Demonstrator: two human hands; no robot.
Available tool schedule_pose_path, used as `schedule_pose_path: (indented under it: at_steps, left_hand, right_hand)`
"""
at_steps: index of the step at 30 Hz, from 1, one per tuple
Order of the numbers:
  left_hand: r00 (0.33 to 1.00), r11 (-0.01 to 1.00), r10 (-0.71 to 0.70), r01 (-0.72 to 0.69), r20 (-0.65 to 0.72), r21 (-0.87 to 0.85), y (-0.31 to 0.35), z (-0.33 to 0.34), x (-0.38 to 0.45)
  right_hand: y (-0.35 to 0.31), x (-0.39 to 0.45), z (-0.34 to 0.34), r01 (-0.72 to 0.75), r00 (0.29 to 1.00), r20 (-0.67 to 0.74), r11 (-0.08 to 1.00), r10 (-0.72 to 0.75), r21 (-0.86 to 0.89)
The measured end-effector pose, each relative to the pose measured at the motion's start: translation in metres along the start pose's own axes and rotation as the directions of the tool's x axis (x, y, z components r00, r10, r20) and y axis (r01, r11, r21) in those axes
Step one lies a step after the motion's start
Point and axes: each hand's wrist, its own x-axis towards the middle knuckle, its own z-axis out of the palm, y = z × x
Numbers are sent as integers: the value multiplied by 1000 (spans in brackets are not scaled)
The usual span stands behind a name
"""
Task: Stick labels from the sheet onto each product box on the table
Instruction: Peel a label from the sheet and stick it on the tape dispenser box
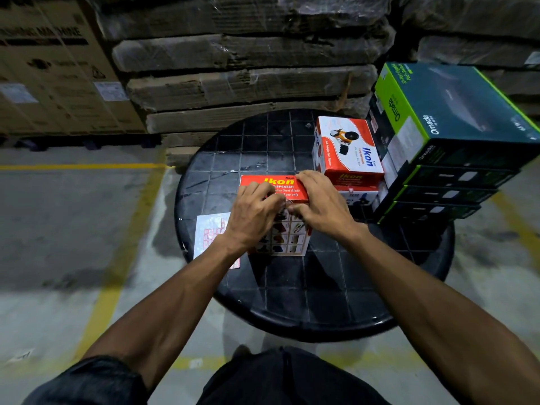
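Note:
A red and white Ikon tape-dispenser box [287,241] stands on the round black table [306,290], near its middle. Both hands are on the box's near top edge. My left hand [255,213] has its fingers curled and its fingertips pinched together at the edge. My right hand [320,204] wraps over the right top corner, thumb against the front face. A small pale label seems to sit between the fingertips; it is too small to make out. The label sheet [209,233], white with red-outlined labels, lies flat to the left of the box, partly under my left wrist.
Two more Ikon boxes [349,150] are stacked behind and to the right. A stack of dark green Omada boxes [444,127] fills the table's right side. Wrapped cardboard bundles [248,68] rise behind the table. Concrete floor with yellow lines lies to the left.

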Motion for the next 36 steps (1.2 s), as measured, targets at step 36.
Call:
schedule_pose_path:
  at_steps: [36]
  left_hand:
    - [967, 995, -84, 70, 242, 68, -9, -26, 3]
  right_hand:
    - [-5, 0, -8, -29, 994, 107, 999, 32, -37]
